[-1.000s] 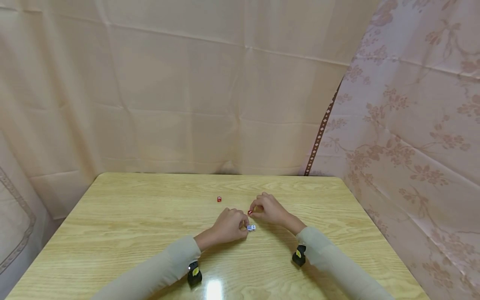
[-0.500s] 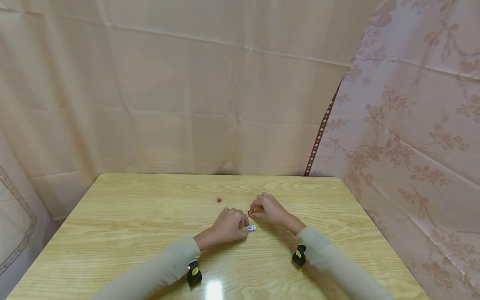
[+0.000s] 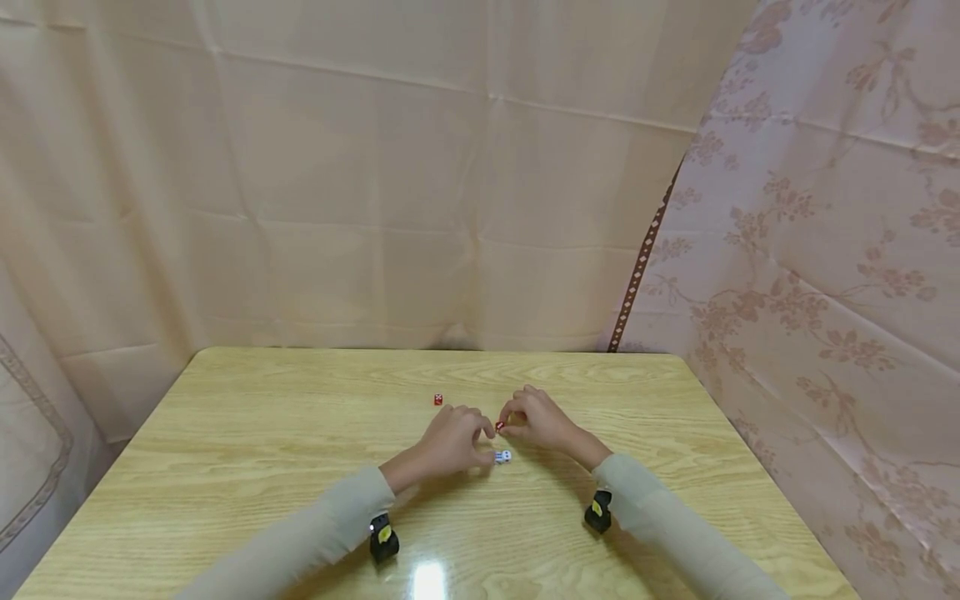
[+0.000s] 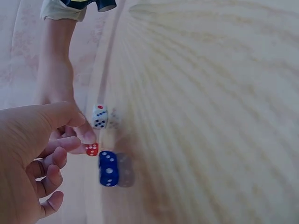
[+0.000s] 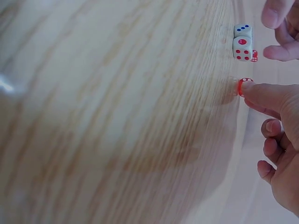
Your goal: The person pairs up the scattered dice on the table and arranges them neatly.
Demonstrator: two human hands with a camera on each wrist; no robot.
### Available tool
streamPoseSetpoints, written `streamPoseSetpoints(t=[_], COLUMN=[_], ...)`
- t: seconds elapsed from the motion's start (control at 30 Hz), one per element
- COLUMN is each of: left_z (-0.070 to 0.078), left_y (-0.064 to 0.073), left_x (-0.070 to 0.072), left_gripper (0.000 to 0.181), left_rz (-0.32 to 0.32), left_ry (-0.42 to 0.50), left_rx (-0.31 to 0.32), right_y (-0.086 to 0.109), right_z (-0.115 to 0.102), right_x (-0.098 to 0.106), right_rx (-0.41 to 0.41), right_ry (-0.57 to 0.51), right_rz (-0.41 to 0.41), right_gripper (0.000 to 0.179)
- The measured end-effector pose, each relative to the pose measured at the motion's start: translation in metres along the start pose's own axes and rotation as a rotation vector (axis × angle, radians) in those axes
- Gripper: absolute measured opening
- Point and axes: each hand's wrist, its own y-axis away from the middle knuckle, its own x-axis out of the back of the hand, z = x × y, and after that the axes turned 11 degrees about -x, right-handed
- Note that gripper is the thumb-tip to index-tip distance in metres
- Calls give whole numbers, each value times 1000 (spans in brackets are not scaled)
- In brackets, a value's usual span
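Note:
My right hand point(image 3: 542, 419) pinches a red die point(image 5: 245, 87) with white pips between thumb and forefinger, low at the tabletop. Two white dice point(image 5: 242, 48) stand close together beside it, one with a large red pip. My left hand point(image 3: 452, 440) is just left of the white dice in the head view, its thumb and fingers spread apart with nothing between them. A blue die point(image 4: 108, 169) with white pips lies near the left fingers in the left wrist view; it cannot be made out in the head view.
Another red die point(image 3: 438, 399) stands alone farther back on the wooden table point(image 3: 300, 392). Beige curtains point(image 3: 337, 208) hang behind the table's back edge, and a flowered curtain point(image 3: 840, 317) hangs on the right.
My left thumb and fingers have parted and come off the white dice, and the hand has shifted slightly back to the left. My right hand stays on the red die.

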Motion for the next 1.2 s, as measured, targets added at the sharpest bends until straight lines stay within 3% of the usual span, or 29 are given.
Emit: streamPoseSetpoints(t=[0.63, 1.2], left_z=[-16, -47], left_y=[-3, -1], left_x=[28, 38], left_gripper=[20, 21], left_rz=[67, 112], left_ry=[-26, -46], left_rx=[3, 97], right_y=[-1, -1], right_z=[0, 2], right_x=[-2, -1], right_rx=[11, -3], right_ry=[27, 20], right_rz=[7, -15], right_gripper=[11, 11])
